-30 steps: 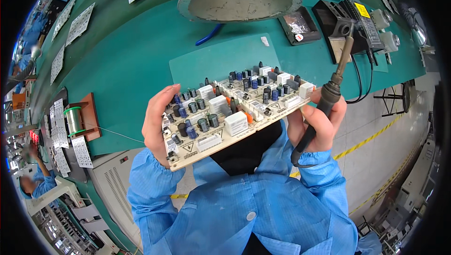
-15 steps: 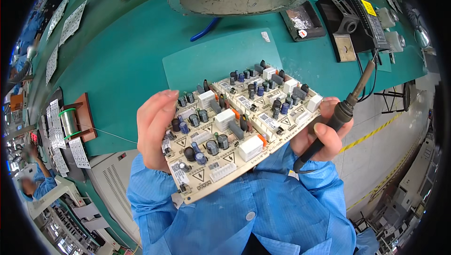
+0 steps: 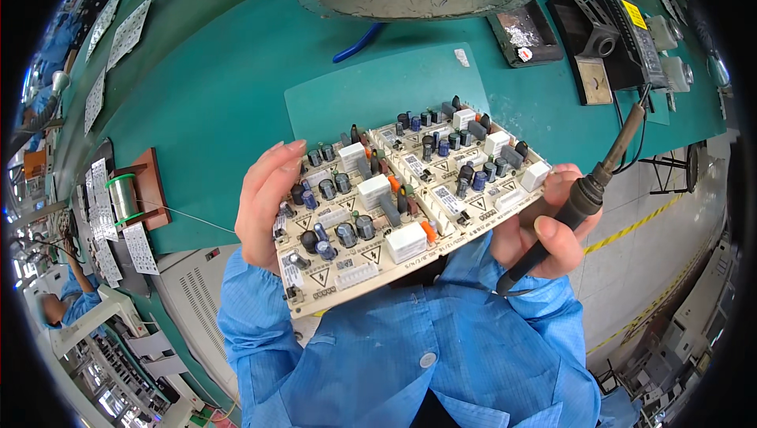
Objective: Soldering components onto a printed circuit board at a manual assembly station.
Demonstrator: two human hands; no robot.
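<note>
Left hand (image 3: 264, 203) and right hand (image 3: 544, 231) hold apparently two joined circuit boards (image 3: 406, 199), one soldering iron (image 3: 583, 199).

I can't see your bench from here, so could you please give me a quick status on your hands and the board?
Left hand grips circuit board by its edge. Right hand supports the other edge, holding soldering iron, tip up. Board lifted over green mat; nothing in the way.

We are wearing bright blue work coat (image 3: 410, 341), long sleeves, small round button (image 3: 426, 359) in front; both hands bare.
</note>
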